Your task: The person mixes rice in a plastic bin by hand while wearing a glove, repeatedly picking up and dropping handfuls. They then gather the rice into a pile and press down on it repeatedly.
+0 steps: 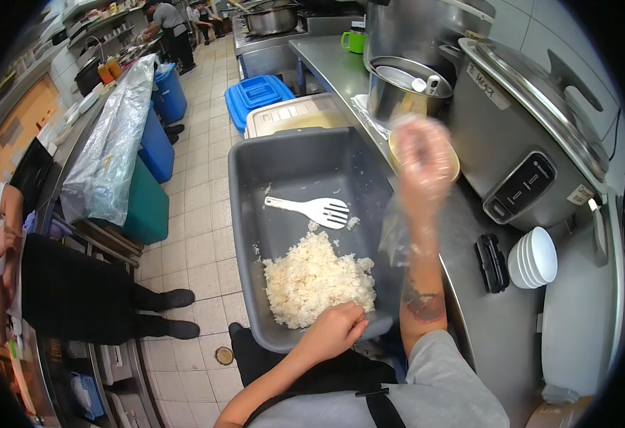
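Note:
A grey tub (244, 235) holds a mound of white rice (316, 278) at its near end. On the tub floor beyond the rice lies a white slotted spatula (316, 211). My left hand (335, 329) is over the near rim beside the rice, fingers curled closed; anything inside them is hidden. Clear plastic covers my right hand (423, 157), raised at the counter's edge before a yellowish round container (455, 165). Motion smears its fingers, so its grip is unclear. Behind it stands a metal pot (383, 89) with a white-handled utensil inside.
On the steel counter (462, 285) are a large rice cooker (494, 121), stacked white bowls (533, 258) and a black object (492, 262). Beyond the tub sit a beige lid (291, 118) and a blue lid (255, 96). A person (70, 285) stands at left; others are farther back.

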`<state>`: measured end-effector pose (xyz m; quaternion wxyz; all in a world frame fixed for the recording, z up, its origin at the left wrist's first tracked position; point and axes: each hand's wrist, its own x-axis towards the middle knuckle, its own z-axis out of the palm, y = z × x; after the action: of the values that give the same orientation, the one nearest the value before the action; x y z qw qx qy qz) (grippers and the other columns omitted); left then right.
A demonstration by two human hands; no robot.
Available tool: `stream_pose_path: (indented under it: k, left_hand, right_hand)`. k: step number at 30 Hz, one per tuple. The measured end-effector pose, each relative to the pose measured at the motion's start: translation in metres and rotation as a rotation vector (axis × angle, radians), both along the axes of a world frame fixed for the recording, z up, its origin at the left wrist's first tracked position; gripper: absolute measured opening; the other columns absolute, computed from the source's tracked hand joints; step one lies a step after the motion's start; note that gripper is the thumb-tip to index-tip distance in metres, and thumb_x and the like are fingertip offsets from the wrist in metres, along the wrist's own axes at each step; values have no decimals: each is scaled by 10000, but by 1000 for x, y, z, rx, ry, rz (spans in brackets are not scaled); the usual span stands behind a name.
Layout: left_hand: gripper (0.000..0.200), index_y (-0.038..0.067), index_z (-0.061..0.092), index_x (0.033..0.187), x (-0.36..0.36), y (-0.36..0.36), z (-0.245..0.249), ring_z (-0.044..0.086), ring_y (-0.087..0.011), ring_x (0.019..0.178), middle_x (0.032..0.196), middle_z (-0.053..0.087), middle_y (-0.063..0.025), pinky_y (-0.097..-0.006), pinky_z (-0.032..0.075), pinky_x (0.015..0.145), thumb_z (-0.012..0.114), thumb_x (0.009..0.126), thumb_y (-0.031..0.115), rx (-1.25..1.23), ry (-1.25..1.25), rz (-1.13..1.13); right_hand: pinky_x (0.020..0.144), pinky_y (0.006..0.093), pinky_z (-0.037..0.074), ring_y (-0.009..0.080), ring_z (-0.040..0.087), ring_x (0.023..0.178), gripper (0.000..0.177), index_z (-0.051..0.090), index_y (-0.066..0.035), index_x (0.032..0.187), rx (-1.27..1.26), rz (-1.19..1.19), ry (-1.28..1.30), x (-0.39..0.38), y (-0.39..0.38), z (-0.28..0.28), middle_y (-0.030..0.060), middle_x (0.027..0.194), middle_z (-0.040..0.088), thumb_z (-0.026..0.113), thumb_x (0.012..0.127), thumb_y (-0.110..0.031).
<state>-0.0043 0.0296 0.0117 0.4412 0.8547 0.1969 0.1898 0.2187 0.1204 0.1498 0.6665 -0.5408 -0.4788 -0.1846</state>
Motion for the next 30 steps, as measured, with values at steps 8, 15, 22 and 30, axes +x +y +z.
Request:
stream_pose_path:
  k: [8, 15, 22, 30]
  left_hand:
    - [179, -7, 564, 834, -2, -1, -7, 604, -356, 759, 793, 580, -162, -448, 486, 702, 654, 914, 125, 47, -76, 8]
    - [215, -8, 563, 929, -1, 0, -8, 625, -365, 841, 882, 596, -176, -441, 503, 753, 655, 930, 186, 4, -15, -5]
    - [791, -18, 368, 1422, -4, -1, -6, 545, -442, 1223, 1348, 466, -250, -473, 461, 1015, 721, 888, 447, -131, -93, 135]
    - [405, -47, 613, 1133, -2, 6, -17, 636, -450, 999, 999, 650, -266, -496, 500, 893, 614, 967, 322, -279, -296, 393]
  right_hand:
    - [982, 405, 471, 313, 643, 1077, 445, 721, -9, 1100, -574, -319, 122, 85, -17, 11, 167, 1088, 703, 637, 966, -426]
    - [1082, 426, 410, 263, 564, 1242, 687, 596, 34, 1341, 95, 335, 411, 56, -32, 52, 176, 1323, 626, 448, 1031, -561]
    - [994, 522, 511, 390, 402, 1405, 976, 200, -198, 1621, -295, 1241, 613, -55, -16, -5, 222, 1615, 259, 401, 898, -823]
    - [1092, 704, 352, 454, 153, 1515, 942, 149, -265, 1621, -320, 1522, 1505, -129, 2, -100, 214, 1659, 79, 515, 898, -744]
